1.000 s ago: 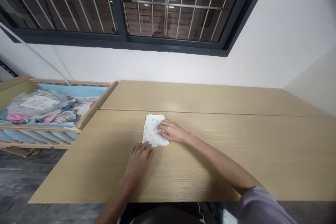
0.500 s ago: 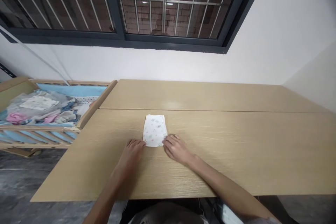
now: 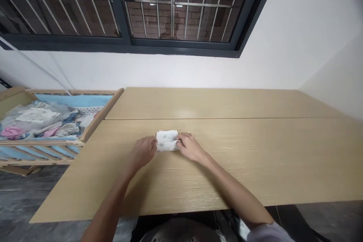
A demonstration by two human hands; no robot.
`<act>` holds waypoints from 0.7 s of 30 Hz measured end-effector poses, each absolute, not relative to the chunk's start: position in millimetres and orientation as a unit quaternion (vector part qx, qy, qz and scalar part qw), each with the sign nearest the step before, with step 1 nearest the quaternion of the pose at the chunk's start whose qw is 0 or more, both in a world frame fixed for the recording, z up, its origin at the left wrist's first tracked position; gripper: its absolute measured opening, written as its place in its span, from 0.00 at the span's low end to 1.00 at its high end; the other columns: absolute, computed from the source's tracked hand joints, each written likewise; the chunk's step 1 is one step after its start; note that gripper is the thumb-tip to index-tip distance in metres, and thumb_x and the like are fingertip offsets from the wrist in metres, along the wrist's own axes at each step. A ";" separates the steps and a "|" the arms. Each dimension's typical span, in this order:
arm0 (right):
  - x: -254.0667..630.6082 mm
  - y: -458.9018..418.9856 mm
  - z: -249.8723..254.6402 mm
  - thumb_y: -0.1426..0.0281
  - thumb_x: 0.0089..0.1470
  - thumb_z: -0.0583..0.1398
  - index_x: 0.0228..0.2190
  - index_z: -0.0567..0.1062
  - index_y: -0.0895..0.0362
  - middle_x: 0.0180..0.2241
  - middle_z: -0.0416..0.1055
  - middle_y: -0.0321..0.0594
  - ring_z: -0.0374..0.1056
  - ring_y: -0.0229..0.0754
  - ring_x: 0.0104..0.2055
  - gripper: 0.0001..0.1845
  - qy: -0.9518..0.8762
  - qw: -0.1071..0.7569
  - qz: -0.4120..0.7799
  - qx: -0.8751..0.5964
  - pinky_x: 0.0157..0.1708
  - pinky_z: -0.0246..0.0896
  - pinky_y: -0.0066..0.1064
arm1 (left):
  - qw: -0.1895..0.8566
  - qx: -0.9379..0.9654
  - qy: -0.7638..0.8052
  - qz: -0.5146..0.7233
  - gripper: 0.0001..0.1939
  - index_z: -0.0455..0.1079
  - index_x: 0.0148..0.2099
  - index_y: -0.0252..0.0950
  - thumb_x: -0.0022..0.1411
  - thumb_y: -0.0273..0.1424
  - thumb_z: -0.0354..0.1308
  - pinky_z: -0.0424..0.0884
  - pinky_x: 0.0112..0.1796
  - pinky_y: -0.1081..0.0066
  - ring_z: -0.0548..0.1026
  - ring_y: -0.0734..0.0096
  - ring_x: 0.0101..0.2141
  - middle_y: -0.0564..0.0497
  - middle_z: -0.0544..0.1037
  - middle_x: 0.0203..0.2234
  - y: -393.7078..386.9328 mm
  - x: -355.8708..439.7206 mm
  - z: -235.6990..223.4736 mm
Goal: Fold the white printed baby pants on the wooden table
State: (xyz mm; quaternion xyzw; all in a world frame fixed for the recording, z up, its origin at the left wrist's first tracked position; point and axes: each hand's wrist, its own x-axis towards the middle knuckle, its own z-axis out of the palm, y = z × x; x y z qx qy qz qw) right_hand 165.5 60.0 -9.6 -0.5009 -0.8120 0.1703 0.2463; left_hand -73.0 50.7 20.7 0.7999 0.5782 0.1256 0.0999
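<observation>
Small folded white cloth on worktop, held between both hands.

Cloth flat, printed with faint pale motifs, just below the panel seam, roughly mid-width on the worktop. Left grip at the cloth's left end, fingers together, tips touching the edge. Right grip at the right end, fingers together and lying over the edge, pressing down; pinch on either side not resolvable from this view. Lilac sleeve on the right arm. Wooden crib just beside the worktop's left end, with pile of clothes and blue liner inside. Barred window above, brick wall behind it.
</observation>
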 end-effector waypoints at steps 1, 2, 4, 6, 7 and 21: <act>165.3 68.2 -8.8 0.73 0.62 0.52 0.36 0.73 0.56 0.40 0.75 0.44 0.69 0.46 0.44 0.09 -0.805 0.250 0.172 -0.509 0.48 0.58 0.38 | 0.085 0.798 0.584 0.122 0.11 0.71 0.43 0.38 0.69 0.29 0.46 0.67 0.42 0.66 0.76 0.63 0.41 0.47 0.79 0.39 58.8 -71.5 20.0; 165.0 76.4 -9.1 0.72 0.62 0.52 0.36 0.73 0.56 0.40 0.75 0.44 0.69 0.46 0.43 0.09 -0.798 0.255 0.171 -0.518 0.46 0.58 0.37 | 0.072 0.795 0.589 0.123 0.13 0.71 0.44 0.37 0.70 0.29 0.44 0.67 0.44 0.65 0.75 0.62 0.43 0.46 0.79 0.41 67.0 -69.8 18.5; 163.3 92.5 -12.9 0.70 0.65 0.51 0.37 0.73 0.56 0.40 0.76 0.46 0.69 0.47 0.44 0.11 -0.785 0.266 0.159 -0.537 0.45 0.58 0.37 | 0.050 0.788 0.601 0.124 0.15 0.70 0.46 0.36 0.72 0.30 0.42 0.65 0.46 0.63 0.74 0.59 0.45 0.44 0.78 0.43 82.7 -65.6 13.2; 160.3 107.1 -21.2 0.69 0.67 0.50 0.39 0.73 0.56 0.42 0.76 0.47 0.69 0.48 0.46 0.12 -0.771 0.277 0.146 -0.555 0.47 0.58 0.38 | 0.027 0.776 0.618 0.121 0.15 0.70 0.47 0.36 0.72 0.29 0.41 0.65 0.47 0.63 0.73 0.58 0.46 0.43 0.78 0.43 96.5 -60.2 5.1; 158.2 113.4 -26.7 0.68 0.67 0.50 0.40 0.73 0.56 0.42 0.76 0.48 0.69 0.49 0.47 0.13 -0.763 0.280 0.141 -0.565 0.48 0.58 0.38 | 0.017 0.769 0.628 0.118 0.15 0.70 0.47 0.36 0.72 0.28 0.41 0.65 0.47 0.62 0.73 0.57 0.46 0.42 0.77 0.43 102.1 -57.2 0.1; 144.5 124.4 -65.4 0.66 0.69 0.49 0.51 0.72 0.61 0.50 0.73 0.54 0.66 0.52 0.55 0.18 -0.709 0.344 0.086 -0.610 0.56 0.58 0.44 | -0.029 0.711 0.685 0.156 0.20 0.70 0.53 0.33 0.73 0.30 0.38 0.66 0.49 0.60 0.74 0.54 0.49 0.37 0.77 0.46 114.5 -43.4 -39.5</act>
